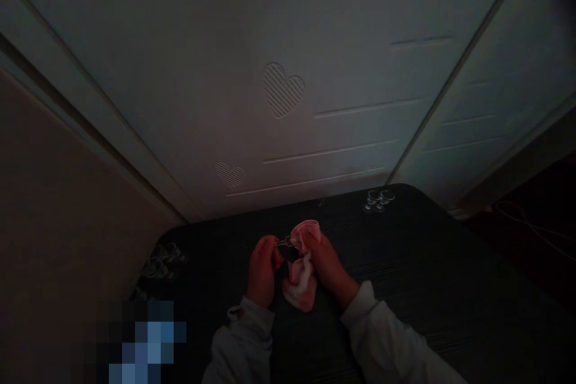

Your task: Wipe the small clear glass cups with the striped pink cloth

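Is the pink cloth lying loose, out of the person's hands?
No, the pink cloth is bunched in the right hand, with a loose part trailing out from it.

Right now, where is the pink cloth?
In the head view, the pink cloth is below centre, in the right hand, close to the left hand.

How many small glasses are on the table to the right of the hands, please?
2: the left glass is near the far edge of the table, and the right glass is beside it. It is dim; another might be hidden.
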A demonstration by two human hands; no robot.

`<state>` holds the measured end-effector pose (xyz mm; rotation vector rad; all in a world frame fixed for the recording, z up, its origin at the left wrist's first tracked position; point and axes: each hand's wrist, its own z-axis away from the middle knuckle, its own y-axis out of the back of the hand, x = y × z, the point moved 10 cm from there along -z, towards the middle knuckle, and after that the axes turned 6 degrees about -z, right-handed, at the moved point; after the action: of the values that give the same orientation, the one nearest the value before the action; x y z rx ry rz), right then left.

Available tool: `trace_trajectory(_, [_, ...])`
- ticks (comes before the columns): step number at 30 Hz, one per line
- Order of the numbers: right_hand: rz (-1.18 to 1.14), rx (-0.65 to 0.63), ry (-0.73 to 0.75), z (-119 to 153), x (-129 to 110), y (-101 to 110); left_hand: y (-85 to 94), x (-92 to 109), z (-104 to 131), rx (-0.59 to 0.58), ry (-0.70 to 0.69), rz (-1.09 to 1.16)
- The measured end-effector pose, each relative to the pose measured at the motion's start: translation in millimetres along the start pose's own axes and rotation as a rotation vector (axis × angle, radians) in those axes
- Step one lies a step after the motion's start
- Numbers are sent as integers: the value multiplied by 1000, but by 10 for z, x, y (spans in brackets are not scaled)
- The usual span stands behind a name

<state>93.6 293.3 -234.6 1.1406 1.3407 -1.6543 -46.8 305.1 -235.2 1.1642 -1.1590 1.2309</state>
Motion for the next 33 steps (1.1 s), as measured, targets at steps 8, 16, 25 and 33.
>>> trace_trajectory(8, [-12,-301,-62,39,26,-265,-44,-124,-71,-96,37,199])
trace_trajectory(16, [12,-323,-67,55,3,-274,-68,-140,-86,-111,45,286])
trace_trajectory(25, [1,-317,-31,46,-21,-267,-87,-158,-73,-125,156,501])
trace_trajectory(33, [-262,-50,-199,-15,253,0,35,-164,-90,-10,265,823])
